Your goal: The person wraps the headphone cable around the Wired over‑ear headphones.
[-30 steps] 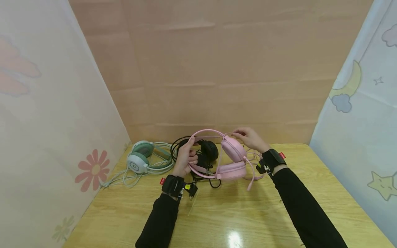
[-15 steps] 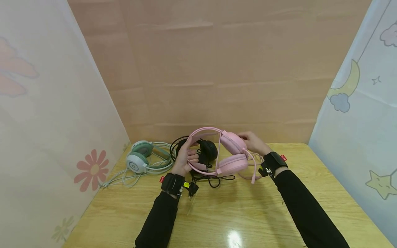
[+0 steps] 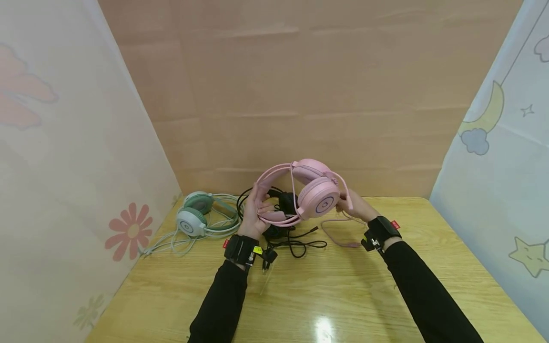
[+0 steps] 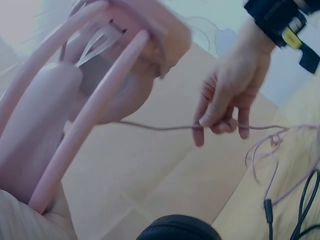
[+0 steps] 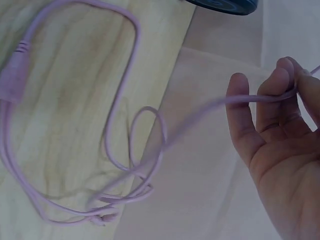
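Observation:
A pink headset (image 3: pixel 318 196) with a boom microphone is raised off the table, its ear cups toward the right. My left hand (image 3: pixel 254 214) grips its headband; in the left wrist view the pink band (image 4: pixel 85 125) fills the left side. My right hand (image 3: pixel 353 204), partly behind the ear cups in the head view, pinches the pink cable (image 5: pixel 200 111) between thumb and fingers. From there the cable runs down to loose loops on the table. Behind and below my left hand lies a black headset (image 3: pixel 288 202), partly hidden.
White-and-green headphones (image 3: pixel 193 220) with pale tangled cables lie at the table's left. Black cables (image 3: pixel 296 245) and a black plug (image 3: pixel 268 259) are near my left wrist. A brown paper backdrop (image 3: pixel 274 95) stands behind the wooden table (image 3: pixel 326 295).
The pink headset has risen and turned, so an outer ear cup with a logo now shows. My right hand has moved down and right along the pink cable, whose loops have slid apart.

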Tool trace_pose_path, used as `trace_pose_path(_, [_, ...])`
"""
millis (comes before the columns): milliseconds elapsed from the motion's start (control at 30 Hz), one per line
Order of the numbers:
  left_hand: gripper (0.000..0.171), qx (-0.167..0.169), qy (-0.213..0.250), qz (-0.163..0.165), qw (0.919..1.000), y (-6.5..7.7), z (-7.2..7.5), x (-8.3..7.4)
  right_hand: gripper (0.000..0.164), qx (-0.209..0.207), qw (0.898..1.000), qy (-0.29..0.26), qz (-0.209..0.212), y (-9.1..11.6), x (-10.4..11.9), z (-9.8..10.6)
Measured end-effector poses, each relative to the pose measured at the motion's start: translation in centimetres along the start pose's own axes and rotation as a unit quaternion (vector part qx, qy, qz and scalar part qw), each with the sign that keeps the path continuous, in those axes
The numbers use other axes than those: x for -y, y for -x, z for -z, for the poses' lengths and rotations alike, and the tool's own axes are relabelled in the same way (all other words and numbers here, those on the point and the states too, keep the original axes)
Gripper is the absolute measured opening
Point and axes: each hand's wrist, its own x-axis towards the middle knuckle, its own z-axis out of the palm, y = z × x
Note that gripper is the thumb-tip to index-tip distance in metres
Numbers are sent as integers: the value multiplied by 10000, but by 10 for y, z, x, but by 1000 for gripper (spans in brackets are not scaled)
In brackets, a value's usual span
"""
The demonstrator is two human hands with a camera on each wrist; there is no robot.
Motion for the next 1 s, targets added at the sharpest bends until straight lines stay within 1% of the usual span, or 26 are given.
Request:
trace_pose_path(67, [40, -110, 277, -60, 9995, 0, -1, 1, 25, 78, 9997, 28, -227, -1, -8, -2])
trace_pose_path(133, [41, -246, 400, -108, 9988, -1, -3, 1, 25, 151, 9995, 55, -284, 0, -10, -5])
trace_pose_path(267, [43, -472, 581, -310, 9967, -4, -7, 4, 29, 318, 9987, 384, -102, 2, -16, -9])
trace_pose_path(400, [45, -535, 793, -655, 9933, -7, -13, 5, 32, 540, 9961, 684, -144, 6, -18, -14])
trace_pose_path(500, [44, -417, 907, -941, 9905, -11, -16, 5, 32, 652, 9948, 740, -239, 9, -20, -17])
trace_pose_path(600, [41, -457, 937, -1106, 9884, -13, -16, 5, 32, 656, 9947, 735, -279, 11, -21, -18])
trace_pose_path(733, [43, -741, 957, -1137, 9861, -14, -12, 6, 33, 663, 9944, 783, -263, 13, -22, -19])
trace_pose_path(833, [44, -832, 958, -1197, 9847, -15, -9, 7, 33, 680, 9939, 822, -275, 14, -21, -21])
trace_pose_path(1000, [43, -911, 835, -1500, 9809, -16, -11, 9, 32, 694, 9929, 937, -240, 15, -17, -27])
